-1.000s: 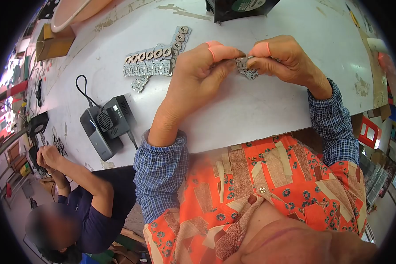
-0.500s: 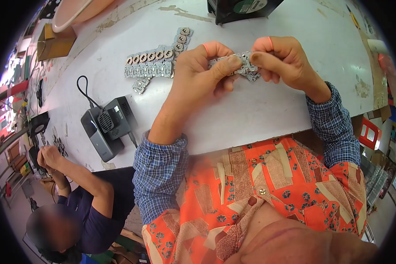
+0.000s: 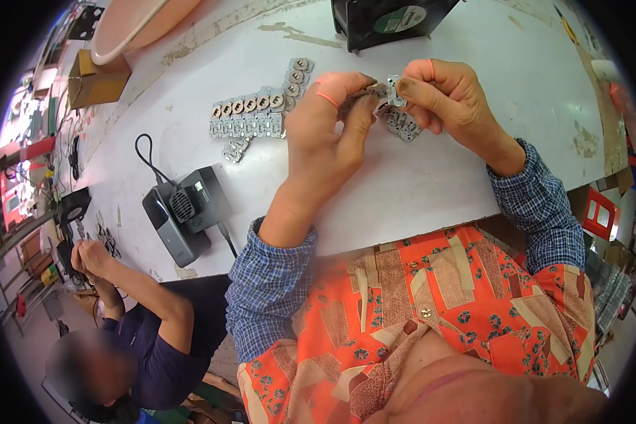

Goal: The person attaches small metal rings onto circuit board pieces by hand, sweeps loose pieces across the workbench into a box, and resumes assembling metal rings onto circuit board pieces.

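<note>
My left hand [image 3: 330, 124] pinches a strip of small circuit boards [image 3: 377, 90] between thumb and fingers; most of the strip is hidden by the hand. A small grey circuit board [image 3: 394, 92] is gripped by the thumb and fingers of my right hand [image 3: 446, 101]. Whether this board is joined to the strip, I cannot tell. Just below both hands lie more circuit boards [image 3: 405, 127] on the table. Left of my left hand sit rows of joined boards [image 3: 247, 126], several with round metal coin-cell holders.
A black fan-like unit [image 3: 396, 25] stands at the table's [image 3: 318, 219] far edge. On the left are a dark device with a cable [image 3: 184, 212], a cardboard box [image 3: 99, 78] and a pink basin [image 3: 138, 32]. Another person [image 3: 155, 318] works at lower left.
The strip, stretched flat between both hands before, is now bent or turned, with the right-hand board at an angle. My left fingers have rolled upward. The whole view has shifted slightly.
</note>
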The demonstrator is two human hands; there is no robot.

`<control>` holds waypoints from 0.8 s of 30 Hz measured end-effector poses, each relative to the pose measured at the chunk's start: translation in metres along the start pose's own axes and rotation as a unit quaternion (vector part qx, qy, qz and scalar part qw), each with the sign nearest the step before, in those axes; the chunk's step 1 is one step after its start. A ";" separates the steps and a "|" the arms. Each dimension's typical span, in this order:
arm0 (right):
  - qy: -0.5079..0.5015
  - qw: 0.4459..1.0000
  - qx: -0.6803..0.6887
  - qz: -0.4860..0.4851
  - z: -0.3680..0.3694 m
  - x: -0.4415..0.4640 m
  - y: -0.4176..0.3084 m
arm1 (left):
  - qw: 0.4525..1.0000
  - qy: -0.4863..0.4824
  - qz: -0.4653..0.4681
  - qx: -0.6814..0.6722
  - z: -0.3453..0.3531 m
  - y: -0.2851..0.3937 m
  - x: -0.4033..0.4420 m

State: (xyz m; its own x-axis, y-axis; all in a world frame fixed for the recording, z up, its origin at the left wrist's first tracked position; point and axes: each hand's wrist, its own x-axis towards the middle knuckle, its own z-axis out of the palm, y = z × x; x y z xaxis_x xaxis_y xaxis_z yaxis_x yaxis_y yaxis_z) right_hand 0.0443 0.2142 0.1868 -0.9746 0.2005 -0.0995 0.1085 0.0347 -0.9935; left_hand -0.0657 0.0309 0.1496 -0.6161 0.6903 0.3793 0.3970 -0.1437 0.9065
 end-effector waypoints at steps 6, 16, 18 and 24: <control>-0.101 0.994 -0.049 -0.016 0.016 -0.010 -0.004 | 0.995 0.049 0.055 0.065 0.006 -0.005 0.003; 0.018 0.999 -0.025 -0.013 -0.002 0.000 0.004 | 0.995 0.032 0.072 0.057 0.008 -0.005 0.003; -0.002 0.999 -0.039 -0.029 0.002 -0.001 0.005 | 0.992 0.032 0.095 0.080 0.009 -0.008 0.004; 0.023 0.999 -0.042 -0.017 0.003 -0.002 0.001 | 0.997 0.076 0.012 0.017 0.012 -0.004 0.003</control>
State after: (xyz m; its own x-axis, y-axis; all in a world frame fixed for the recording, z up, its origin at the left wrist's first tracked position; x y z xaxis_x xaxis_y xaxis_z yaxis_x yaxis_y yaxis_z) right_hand 0.0453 0.2105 0.1854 -0.9680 0.2434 -0.0618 0.0943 0.1243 -0.9877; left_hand -0.0608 0.0418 0.1447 -0.7006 0.5719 0.4268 0.4341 -0.1331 0.8910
